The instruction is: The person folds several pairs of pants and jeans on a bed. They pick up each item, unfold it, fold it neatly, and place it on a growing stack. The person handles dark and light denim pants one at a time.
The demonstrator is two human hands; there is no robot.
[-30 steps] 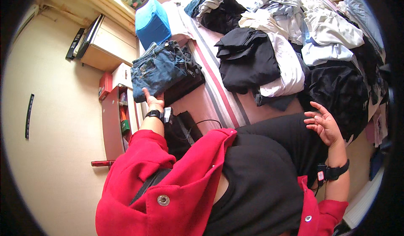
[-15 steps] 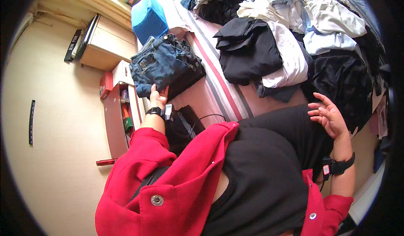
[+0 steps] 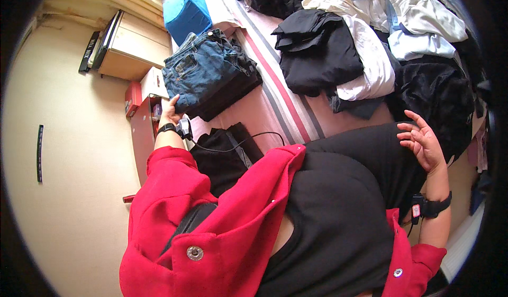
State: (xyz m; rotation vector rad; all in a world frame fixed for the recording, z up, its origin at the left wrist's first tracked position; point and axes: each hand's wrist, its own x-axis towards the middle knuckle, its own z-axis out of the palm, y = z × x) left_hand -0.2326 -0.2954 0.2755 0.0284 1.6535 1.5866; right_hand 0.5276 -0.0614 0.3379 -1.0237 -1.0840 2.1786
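Observation:
Folded blue jeans [image 3: 193,69] lie on top of a stack of dark folded trousers [image 3: 233,93] at the left edge of the bed. My left hand [image 3: 169,109] is against the near left corner of this stack, fingers stretched along its side and partly hidden. More dark folded clothing [image 3: 214,151] sits just nearer to me. My right hand [image 3: 425,143] hovers over the bed's right side, open and holding nothing, its fingers loosely bent. Closest to it is a heap of black clothing [image 3: 436,98].
Folded black garments [image 3: 317,53] rest on a white garment [image 3: 373,72] mid-bed. Piles of pale clothes [image 3: 423,19] fill the far right. A blue cube [image 3: 186,11], a wooden cabinet [image 3: 135,48] and a red box [image 3: 133,98] stand at the left. A thin cable [image 3: 233,147] runs from my left wrist.
My left hand has slid left from the near edge of the jeans to the stack's corner. The jeans sit straighter on the stack. My right hand stays raised, nearly unmoved.

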